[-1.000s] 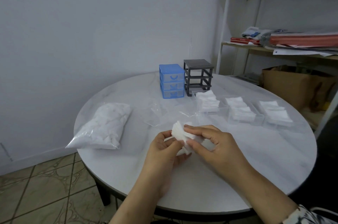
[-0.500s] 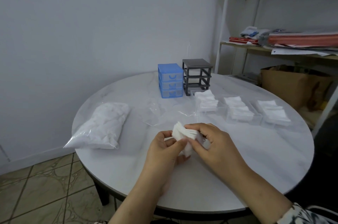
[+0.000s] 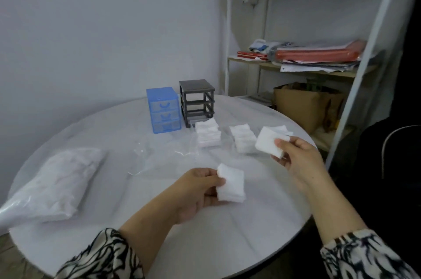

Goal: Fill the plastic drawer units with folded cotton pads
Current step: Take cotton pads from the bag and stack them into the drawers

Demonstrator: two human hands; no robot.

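On the round table [image 3: 159,221] stand the blue drawer unit [image 3: 162,110] and grey frame [image 3: 197,102]. The left hand [image 3: 196,192] pinches a small stack of pads [image 3: 231,184]; the right hand [image 3: 300,158] pinches one pad [image 3: 267,142]. They look light, soft and easily crumpled, best held by an edge.

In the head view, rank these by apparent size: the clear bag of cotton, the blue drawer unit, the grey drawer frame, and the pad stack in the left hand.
1. Clear plastic bag of white cotton, though it lies nearer.
2-3. Blue plastic drawer unit and grey plastic drawer frame: alike, unranked.
4. White folded pad stack in the left hand.
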